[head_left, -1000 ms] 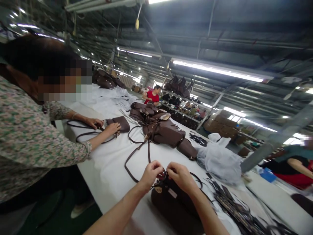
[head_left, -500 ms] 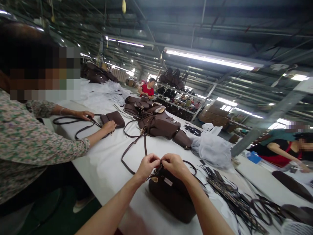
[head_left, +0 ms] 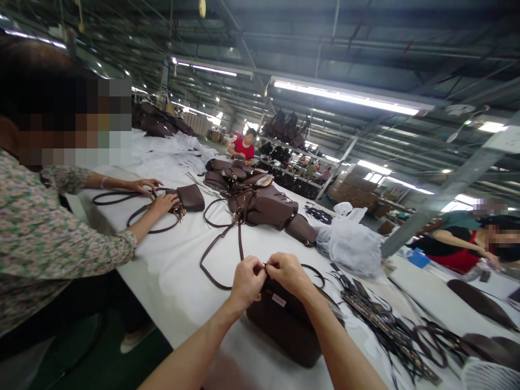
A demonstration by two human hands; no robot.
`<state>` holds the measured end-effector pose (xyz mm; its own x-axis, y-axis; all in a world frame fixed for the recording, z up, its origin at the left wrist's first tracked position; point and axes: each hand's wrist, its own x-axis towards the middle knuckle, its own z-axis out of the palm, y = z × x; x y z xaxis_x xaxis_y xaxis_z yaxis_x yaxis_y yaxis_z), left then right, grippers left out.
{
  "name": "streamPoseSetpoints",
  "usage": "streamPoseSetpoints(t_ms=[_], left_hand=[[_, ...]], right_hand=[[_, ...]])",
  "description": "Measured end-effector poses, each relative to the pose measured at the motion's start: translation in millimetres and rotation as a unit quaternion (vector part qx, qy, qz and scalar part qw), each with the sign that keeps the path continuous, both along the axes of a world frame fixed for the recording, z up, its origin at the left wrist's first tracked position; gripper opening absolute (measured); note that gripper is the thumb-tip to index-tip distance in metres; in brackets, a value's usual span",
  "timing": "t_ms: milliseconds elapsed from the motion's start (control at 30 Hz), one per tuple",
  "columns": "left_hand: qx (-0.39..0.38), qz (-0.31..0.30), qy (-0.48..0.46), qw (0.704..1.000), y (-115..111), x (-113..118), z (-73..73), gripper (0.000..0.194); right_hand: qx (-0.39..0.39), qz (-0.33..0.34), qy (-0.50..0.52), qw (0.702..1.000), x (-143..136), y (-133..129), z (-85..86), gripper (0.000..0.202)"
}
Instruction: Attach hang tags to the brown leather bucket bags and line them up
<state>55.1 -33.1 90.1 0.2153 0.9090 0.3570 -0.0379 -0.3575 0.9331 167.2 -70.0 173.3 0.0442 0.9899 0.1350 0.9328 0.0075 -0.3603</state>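
A dark brown handbag (head_left: 284, 330) stands on the white-covered table right in front of me, with a small pale label (head_left: 278, 300) on its side. At its upper left end, my left hand (head_left: 248, 279) and my right hand (head_left: 287, 271) meet with fingers pinched together. What they pinch is a small dark part, apparently the end of the bag's strap or its fitting; the fingers hide most of it. A thin brown strap (head_left: 208, 265) loops out across the table beyond my left hand.
A co-worker at left handles a small brown bag (head_left: 190, 198). Brown bags (head_left: 264, 208) lie piled ahead. White plastic wrapping (head_left: 345, 235) sits right of the pile, with loose dark straps (head_left: 374, 311) nearer me. A slanted metal post (head_left: 442, 200) rises at right.
My left hand has turned slightly and closed more tightly by the bag's corner, covering the gold-coloured tag. At left, the co-worker's hands moved back along the small bag, which has turned.
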Motion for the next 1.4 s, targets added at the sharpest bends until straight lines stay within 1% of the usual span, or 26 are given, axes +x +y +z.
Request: streamPoseSetpoints(t_ms=[167,267,333,367,433,533,600,633,667,733,800,833,900,933,1000,1033,1067,1133,1200,1300,1400], left_hand=[[0.004,-0.011,-0.012,1.000,-1,2,-2.8,0.014],[-0.018,-0.041,-0.050,0.998,-2,1,-7.1,0.007],[-0.018,-0.055,-0.066,0.996,-2,-1,-8.6,0.007],[-0.005,-0.049,-0.061,0.997,-2,-1,-8.5,0.008],[0.043,-0.016,-0.030,0.998,-2,-3,-6.7,0.012],[0.110,0.025,0.011,0.994,-1,-3,-2.0,0.016],[0.121,0.031,0.010,0.992,0,-3,0.1,0.016],[0.108,0.030,-0.003,0.994,1,-4,0.5,0.016],[0.074,0.016,-0.029,0.997,2,-4,0.2,0.015],[-0.027,-0.045,-0.100,0.994,5,-6,-1.9,0.010],[-0.113,-0.114,-0.153,0.975,7,-7,-5.0,0.004],[-0.138,-0.144,-0.171,0.965,7,-7,-6.4,0.001],[-0.176,-0.188,-0.214,0.942,7,-6,-8.6,0.004],[-0.203,-0.212,-0.245,0.924,6,-6,-9.3,0.004],[-0.259,-0.256,-0.304,0.881,5,-4,-10.5,0.007],[-0.279,-0.270,-0.324,0.863,4,-3,-11.4,0.008],[-0.292,-0.278,-0.336,0.851,4,-3,-12.7,0.009],[-0.314,-0.287,-0.361,0.830,6,-3,-16.1,0.010],[-0.338,-0.295,-0.389,0.805,8,-4,-20.0,0.010],[-0.365,-0.318,-0.412,0.772,11,-8,-24.1,0.011],[-0.363,-0.353,-0.423,0.751,13,-14,-25.4,0.008]], right_hand=[[-0.003,-0.002,-0.003,1.000,-2,-1,1.9,0.021],[-0.008,0.002,-0.001,1.000,-1,-1,1.1,0.021],[-0.009,0.004,-0.001,1.000,0,0,0.2,0.021],[-0.008,0.004,-0.001,1.000,0,0,-0.3,0.021],[-0.006,0.005,-0.001,1.000,1,0,-1.1,0.021],[-0.001,0.006,-0.003,1.000,0,0,-1.4,0.020],[0.005,0.004,-0.004,1.000,0,0,-1.5,0.019],[0.008,0.001,-0.004,1.000,0,0,-1.6,0.019],[0.012,-0.003,-0.003,1.000,1,1,-1.8,0.019],[0.017,-0.012,0.005,1.000,1,2,-2.5,0.018],[0.013,-0.019,0.021,1.000,3,3,-3.8,0.018],[0.007,-0.022,0.029,0.999,4,3,-4.7,0.017],[-0.002,-0.023,0.062,0.998,7,4,-6.6,0.015],[-0.003,-0.016,0.083,0.996,8,3,-7.7,0.015],[0.012,0.014,0.121,0.992,12,-1,-9.5,0.013],[0.025,0.036,0.130,0.991,14,-4,-10.2,0.012],[0.040,0.060,0.123,0.990,16,-8,-10.8,0.011],[0.071,0.102,0.064,0.990,18,-19,-11.7,0.013],[0.082,0.144,-0.032,0.986,19,-31,-12.1,0.019],[0.066,0.190,-0.173,0.964,22,-49,-11.9,0.035],[0.038,0.214,-0.259,0.941,26,-60,-11.2,0.048]])
